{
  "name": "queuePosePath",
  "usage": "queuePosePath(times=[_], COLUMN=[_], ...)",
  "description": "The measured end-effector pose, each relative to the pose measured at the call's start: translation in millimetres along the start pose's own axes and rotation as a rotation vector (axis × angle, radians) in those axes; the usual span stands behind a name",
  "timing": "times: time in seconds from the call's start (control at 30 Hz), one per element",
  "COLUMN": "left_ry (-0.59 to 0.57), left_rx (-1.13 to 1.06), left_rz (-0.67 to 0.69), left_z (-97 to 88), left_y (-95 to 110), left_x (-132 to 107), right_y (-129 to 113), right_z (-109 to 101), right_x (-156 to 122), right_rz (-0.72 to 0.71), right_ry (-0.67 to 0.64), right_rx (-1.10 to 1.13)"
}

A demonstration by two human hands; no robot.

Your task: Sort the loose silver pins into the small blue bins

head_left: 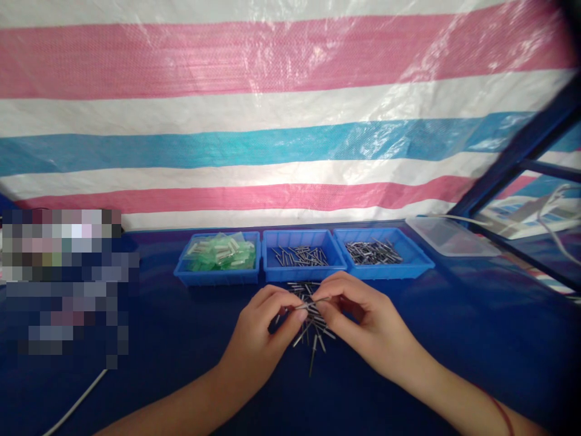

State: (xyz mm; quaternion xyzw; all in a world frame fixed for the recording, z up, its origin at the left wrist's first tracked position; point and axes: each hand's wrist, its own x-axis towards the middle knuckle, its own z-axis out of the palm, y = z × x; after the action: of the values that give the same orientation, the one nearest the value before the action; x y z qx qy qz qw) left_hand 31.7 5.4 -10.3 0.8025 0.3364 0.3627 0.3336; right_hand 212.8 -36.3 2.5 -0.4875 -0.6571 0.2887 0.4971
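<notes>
Head view: left hand (265, 321) and right hand (361, 309) meet, fingertips pinching opposite ends of one slim metal pin (312, 303), probably for fine control, over the loose pile (313, 327); blue trays (305, 272) line the far side, seemingly within easy reach.

I pinch a slim metal pin (311, 304) between the thumbs and fingers of my left hand (271, 321) and right hand (361, 321), just above a loose pile of pins (318, 316) on the dark blue table (422, 339). Beyond it, 3 blue trays stand in a row: the left tray (218, 278) holds green packets (222, 251); the middle tray (306, 274) and right tray (393, 270) hold metal pieces (304, 257). A clear lid (449, 236) lies far right.
</notes>
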Motion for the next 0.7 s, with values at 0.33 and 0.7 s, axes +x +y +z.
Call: queuePosePath(times=[0.33, 0.7], left_ry=[0.017, -0.252], left_rx=[0.060, 0.417], left_rz=[0.011, 0.184], left_z=[-1.8, 1.0], left_y=[-2.0, 1.3], left_x=[-0.5, -3.8], right_y=[3.2, 52.0], right_z=[-8.5, -97.4], right_x=[8.0, 42.8], right_rz=[-0.097, 0.033], right_ry=[-0.096, 0.309], right_rx=[-0.196, -0.838])
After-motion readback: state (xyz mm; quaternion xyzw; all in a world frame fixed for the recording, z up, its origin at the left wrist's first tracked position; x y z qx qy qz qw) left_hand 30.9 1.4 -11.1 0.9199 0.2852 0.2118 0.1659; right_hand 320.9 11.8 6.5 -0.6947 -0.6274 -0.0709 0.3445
